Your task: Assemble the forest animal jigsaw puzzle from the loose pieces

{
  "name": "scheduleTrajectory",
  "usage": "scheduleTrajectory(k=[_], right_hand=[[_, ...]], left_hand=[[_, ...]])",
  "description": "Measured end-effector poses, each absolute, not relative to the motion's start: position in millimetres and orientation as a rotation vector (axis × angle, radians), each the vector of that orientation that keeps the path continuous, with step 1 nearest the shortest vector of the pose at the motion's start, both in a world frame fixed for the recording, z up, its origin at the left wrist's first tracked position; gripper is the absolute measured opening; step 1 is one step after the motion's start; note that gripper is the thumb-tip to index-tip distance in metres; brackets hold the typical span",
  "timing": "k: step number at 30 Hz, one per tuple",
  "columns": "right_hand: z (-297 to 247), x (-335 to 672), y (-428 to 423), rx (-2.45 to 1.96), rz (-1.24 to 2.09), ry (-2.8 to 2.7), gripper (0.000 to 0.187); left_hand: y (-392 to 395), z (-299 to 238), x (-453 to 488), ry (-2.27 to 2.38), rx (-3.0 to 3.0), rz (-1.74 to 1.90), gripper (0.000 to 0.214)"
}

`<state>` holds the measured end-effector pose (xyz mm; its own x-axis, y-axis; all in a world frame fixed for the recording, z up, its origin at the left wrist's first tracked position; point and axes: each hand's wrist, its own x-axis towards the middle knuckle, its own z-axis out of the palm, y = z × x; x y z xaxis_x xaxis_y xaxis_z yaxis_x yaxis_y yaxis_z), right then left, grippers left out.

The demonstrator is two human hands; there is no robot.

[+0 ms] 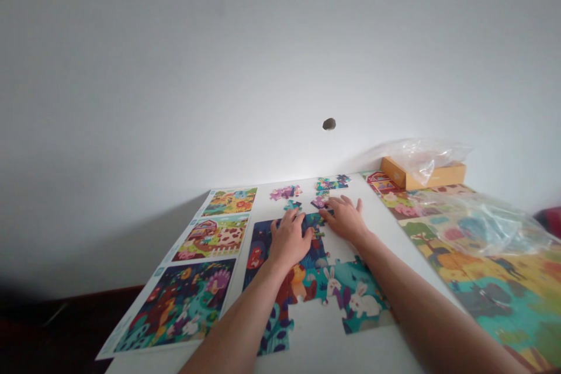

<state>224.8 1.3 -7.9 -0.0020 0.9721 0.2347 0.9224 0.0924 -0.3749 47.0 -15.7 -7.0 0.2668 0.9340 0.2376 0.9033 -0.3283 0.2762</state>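
A partly assembled jigsaw puzzle (333, 289) lies on the white table (322, 350), showing white rabbits, teal ground and dark blue foliage. My left hand (289, 238) rests on its dark upper part, and the fingers hide whatever lies beneath. My right hand (344, 219) sits just to the right, fingers spread, with the fingertips at a small purple-and-blue puzzle piece (319, 202). Beyond the hands are a pink-purple cluster of pieces (286, 192), a teal piece (292, 205) and a teal-and-purple cluster (332, 183).
Several printed picture cards (177, 304) form a column along the table's left edge. A large colourful printed sheet (482, 286) covers the right side, partly under a clear plastic bag (477, 225). A yellow cardboard box (421, 174) stands against the white wall at the back.
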Motion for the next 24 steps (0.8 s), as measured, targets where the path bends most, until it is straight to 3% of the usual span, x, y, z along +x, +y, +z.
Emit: scheduleTrajectory(k=[24], right_hand=[[-5.1,217.9,-3.1,-1.587,0.453,-2.012,0.051]], left_hand=[[-16.6,-4.0,47.3,1.732,2.474,0.452,0.044]])
